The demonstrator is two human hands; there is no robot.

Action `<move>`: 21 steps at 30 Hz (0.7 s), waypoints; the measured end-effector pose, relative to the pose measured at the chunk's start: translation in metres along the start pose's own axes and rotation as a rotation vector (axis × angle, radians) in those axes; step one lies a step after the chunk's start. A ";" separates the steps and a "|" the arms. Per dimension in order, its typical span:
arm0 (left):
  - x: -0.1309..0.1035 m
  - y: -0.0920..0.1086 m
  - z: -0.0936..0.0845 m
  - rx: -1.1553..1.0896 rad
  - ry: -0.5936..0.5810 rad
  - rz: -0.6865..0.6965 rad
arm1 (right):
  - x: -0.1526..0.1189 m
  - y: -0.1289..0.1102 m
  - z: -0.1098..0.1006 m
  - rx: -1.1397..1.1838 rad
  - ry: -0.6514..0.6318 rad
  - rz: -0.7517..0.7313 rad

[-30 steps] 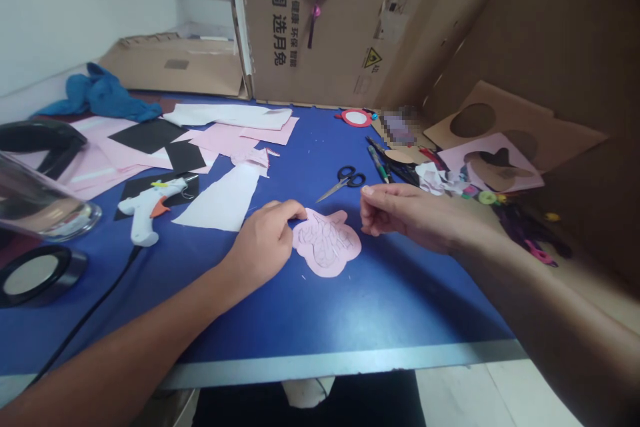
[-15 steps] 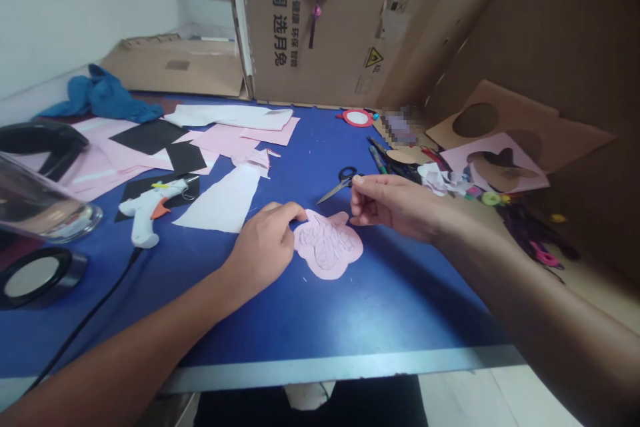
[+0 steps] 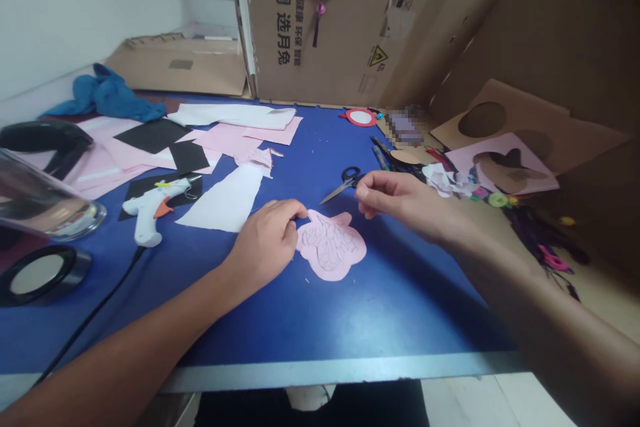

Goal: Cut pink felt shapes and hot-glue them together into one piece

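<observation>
Cardboard (image 3: 345, 70) borders blue table (image 3: 280, 330); left hand (image 3: 265, 237) touches pink cutout (image 3: 333, 247), right hand (image 3: 403, 201) curls; both grips unclear.

A single wide camera sits on my head, facing forward and down across the counter (image 3: 280, 327) from above its near edge. The pink cutout (image 3: 332, 250) lies close in front of me, a little below the middle of the view. My left hand (image 3: 267, 237) shows at its left, my right hand (image 3: 395, 203) to its right. Beyond the cutout I see as far as the cardboard panel (image 3: 333, 77); on its near side, down to the floor (image 3: 465, 407).
</observation>
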State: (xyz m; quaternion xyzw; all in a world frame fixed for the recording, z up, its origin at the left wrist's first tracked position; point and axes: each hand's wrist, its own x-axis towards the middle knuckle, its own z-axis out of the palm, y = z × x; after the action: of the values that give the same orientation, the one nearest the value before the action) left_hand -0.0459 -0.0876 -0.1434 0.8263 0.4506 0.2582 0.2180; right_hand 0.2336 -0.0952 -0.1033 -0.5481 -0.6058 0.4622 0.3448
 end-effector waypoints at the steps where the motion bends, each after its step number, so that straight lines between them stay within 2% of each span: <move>1: 0.001 -0.001 0.000 -0.015 0.012 0.004 | -0.002 0.002 -0.003 -0.146 0.023 -0.064; 3: 0.003 -0.005 0.000 -0.052 0.024 0.004 | -0.003 0.007 -0.008 -0.370 0.055 -0.187; 5: 0.006 -0.009 0.000 -0.084 0.010 0.000 | 0.000 0.016 -0.012 -0.493 0.037 -0.291; 12: 0.027 -0.019 -0.004 -0.032 -0.109 0.065 | 0.012 0.045 -0.015 -0.649 0.007 -0.561; 14: 0.031 -0.015 -0.005 0.014 -0.108 0.092 | 0.008 0.044 -0.019 -0.710 -0.033 -0.625; 18: 0.030 0.002 0.000 0.113 0.016 0.227 | -0.005 0.032 -0.024 -0.897 -0.181 -0.702; 21: 0.026 0.012 0.008 0.040 0.050 0.282 | -0.014 0.024 -0.019 -0.933 -0.261 -0.734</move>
State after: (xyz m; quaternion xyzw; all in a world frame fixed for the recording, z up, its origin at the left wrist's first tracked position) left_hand -0.0211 -0.0719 -0.1370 0.8789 0.3405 0.2977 0.1518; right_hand 0.2616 -0.1060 -0.1184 -0.3356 -0.9312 0.0621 0.1280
